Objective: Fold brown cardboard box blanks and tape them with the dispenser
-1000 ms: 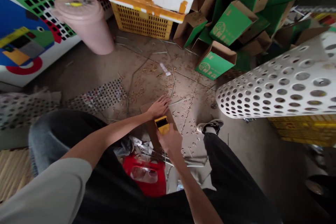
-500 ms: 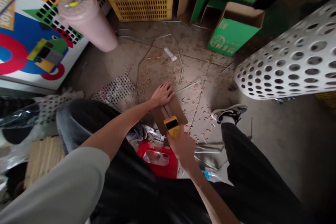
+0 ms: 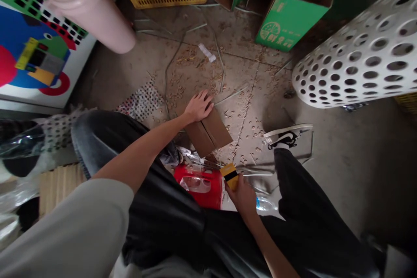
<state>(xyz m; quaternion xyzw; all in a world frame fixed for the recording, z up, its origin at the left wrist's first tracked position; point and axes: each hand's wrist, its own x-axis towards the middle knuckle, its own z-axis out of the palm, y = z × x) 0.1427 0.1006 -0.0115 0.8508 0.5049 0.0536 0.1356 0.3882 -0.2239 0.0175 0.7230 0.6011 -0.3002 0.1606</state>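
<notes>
Wrapped tight around the lower end of a small yellow hand tool with a black band (image 3: 230, 174), the right hand (image 3: 243, 195) holds it upright close to the lap, its head poking out above the knuckles. It looks light, rigid and smooth-sided, so a full fist low on the body seems the safest hold. What kind of tool it is cannot be told.

Just left of that grip is a red plastic stool (image 3: 198, 186), and just right of it a clear plastic bottle (image 3: 264, 203) lies on the ground.

Ahead of the grip and slightly left, a flat brown cardboard box (image 3: 211, 132) lies on the dusty concrete floor (image 3: 241, 74), its 2 top flaps meeting in a seam. The left hand (image 3: 198, 106) rests on its far corner, palm down, fingers spread and gripping nothing. The forearm reaches out nearly straight from a grey sleeve. The box looks light and fairly stiff but easily dented. Its edges and corners offer the firmest hold, since the flaps would give under pressure.

Right of the box is a black-and-white shoe (image 3: 288, 135). Well beyond it lies a white perforated cylinder (image 3: 358, 61).
</notes>
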